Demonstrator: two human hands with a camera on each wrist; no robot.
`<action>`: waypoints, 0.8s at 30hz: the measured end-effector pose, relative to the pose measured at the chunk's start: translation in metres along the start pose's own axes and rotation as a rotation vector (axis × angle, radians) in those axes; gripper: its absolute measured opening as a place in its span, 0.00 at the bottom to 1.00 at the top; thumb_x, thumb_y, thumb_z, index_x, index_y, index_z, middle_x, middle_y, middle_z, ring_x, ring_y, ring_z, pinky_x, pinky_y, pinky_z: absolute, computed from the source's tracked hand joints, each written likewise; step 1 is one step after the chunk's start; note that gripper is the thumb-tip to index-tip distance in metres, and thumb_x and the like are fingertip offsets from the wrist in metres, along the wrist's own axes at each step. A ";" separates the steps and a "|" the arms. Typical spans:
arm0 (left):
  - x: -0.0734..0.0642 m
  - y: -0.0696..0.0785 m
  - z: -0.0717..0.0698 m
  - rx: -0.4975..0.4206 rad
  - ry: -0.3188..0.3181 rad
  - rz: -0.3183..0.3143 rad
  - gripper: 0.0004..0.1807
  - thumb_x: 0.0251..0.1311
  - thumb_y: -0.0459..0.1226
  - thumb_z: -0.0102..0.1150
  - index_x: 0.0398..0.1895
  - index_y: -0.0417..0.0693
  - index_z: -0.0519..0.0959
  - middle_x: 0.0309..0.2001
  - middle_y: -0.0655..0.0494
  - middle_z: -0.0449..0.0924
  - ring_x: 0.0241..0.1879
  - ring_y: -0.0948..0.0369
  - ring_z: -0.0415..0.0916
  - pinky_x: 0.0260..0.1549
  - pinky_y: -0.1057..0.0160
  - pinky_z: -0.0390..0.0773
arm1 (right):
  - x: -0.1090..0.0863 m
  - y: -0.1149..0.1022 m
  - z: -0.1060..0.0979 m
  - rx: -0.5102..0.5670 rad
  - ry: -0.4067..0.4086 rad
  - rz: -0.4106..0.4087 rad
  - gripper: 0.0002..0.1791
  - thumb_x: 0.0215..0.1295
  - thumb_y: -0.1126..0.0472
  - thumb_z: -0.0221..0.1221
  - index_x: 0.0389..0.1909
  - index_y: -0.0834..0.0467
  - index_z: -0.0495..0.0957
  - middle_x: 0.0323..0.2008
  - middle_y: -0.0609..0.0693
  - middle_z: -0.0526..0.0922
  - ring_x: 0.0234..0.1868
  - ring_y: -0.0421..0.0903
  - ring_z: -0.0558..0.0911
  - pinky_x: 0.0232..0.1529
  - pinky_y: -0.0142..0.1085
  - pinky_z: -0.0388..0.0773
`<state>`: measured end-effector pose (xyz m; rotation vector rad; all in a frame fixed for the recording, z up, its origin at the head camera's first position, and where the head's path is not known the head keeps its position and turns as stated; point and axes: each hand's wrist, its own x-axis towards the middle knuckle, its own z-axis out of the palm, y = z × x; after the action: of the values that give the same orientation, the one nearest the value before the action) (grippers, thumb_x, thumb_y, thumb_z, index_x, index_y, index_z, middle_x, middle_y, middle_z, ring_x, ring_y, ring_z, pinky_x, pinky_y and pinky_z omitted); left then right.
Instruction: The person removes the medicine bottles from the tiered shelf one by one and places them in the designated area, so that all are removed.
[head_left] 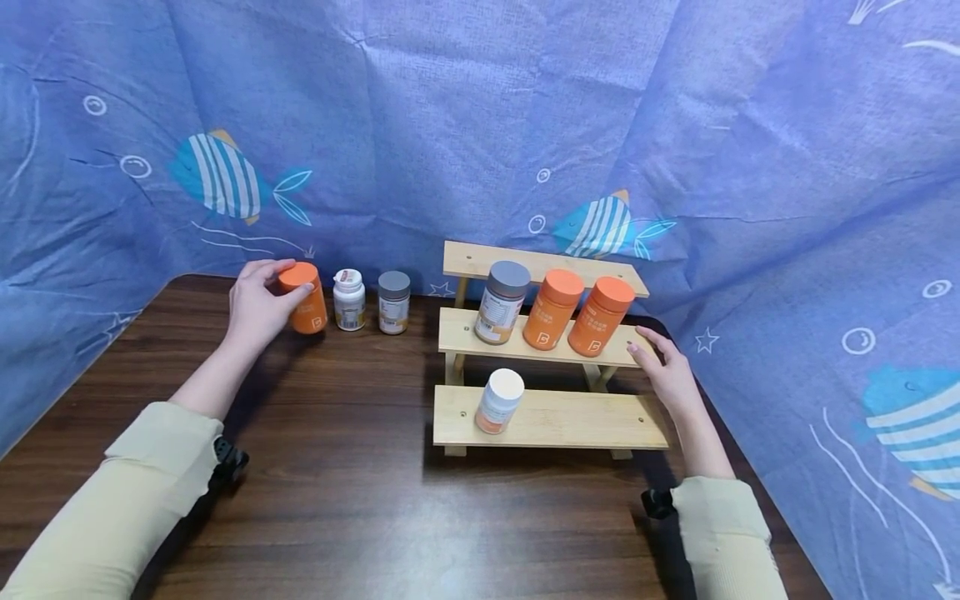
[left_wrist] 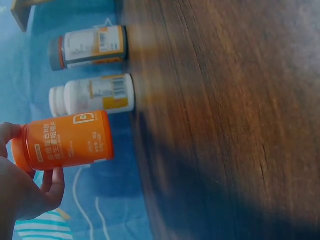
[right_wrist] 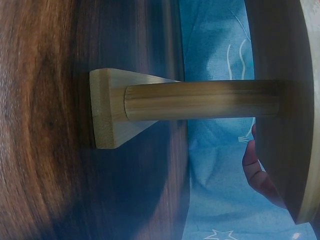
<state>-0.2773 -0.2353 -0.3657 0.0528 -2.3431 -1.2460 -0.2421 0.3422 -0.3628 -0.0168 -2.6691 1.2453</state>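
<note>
In the head view my left hand [head_left: 258, 304] grips an orange bottle [head_left: 309, 308] near its cap, at the table's back left. The left wrist view shows the bottle [left_wrist: 65, 142] tipped sideways by the camera, its base seemingly just off the table. Beside it stand a white bottle [head_left: 349, 304] and a grey-capped bottle [head_left: 393, 308]. My right hand [head_left: 670, 375] is at the right end of the wooden tiered stand [head_left: 585, 417], thumb and forefinger apart around the middle shelf's end. In the right wrist view its fingers [right_wrist: 257, 172] show partly behind a board.
On the middle shelf stand another grey-capped bottle [head_left: 501, 312] and two orange bottles [head_left: 550, 321]. A white-capped bottle [head_left: 498, 408] sits on the lowest shelf's left. Behind the dark wooden table [head_left: 337, 500] hangs a blue fish-patterned cloth [head_left: 450, 125].
</note>
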 end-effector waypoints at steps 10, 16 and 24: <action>0.013 -0.019 0.007 0.028 0.011 -0.068 0.29 0.58 0.45 0.63 0.60 0.39 0.73 0.59 0.39 0.66 0.59 0.43 0.62 0.57 0.45 0.63 | 0.003 0.001 0.000 0.009 -0.004 -0.015 0.35 0.65 0.44 0.56 0.69 0.56 0.62 0.71 0.59 0.57 0.72 0.58 0.52 0.66 0.58 0.52; 0.019 -0.027 0.012 0.044 -0.004 -0.108 0.30 0.58 0.45 0.62 0.60 0.37 0.72 0.61 0.38 0.64 0.61 0.42 0.60 0.60 0.44 0.60 | 0.003 0.003 0.001 0.028 0.005 -0.032 0.34 0.65 0.47 0.56 0.68 0.58 0.63 0.69 0.59 0.59 0.70 0.56 0.56 0.65 0.54 0.56; 0.026 -0.029 0.023 0.015 0.016 -0.146 0.29 0.58 0.44 0.62 0.60 0.38 0.72 0.60 0.39 0.65 0.61 0.43 0.61 0.61 0.46 0.60 | 0.003 0.006 0.001 0.033 0.009 -0.029 0.33 0.66 0.49 0.56 0.69 0.56 0.62 0.69 0.59 0.59 0.69 0.56 0.57 0.64 0.54 0.57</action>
<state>-0.3155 -0.2412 -0.3890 0.2419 -2.3702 -1.2906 -0.2461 0.3454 -0.3678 0.0209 -2.6317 1.2770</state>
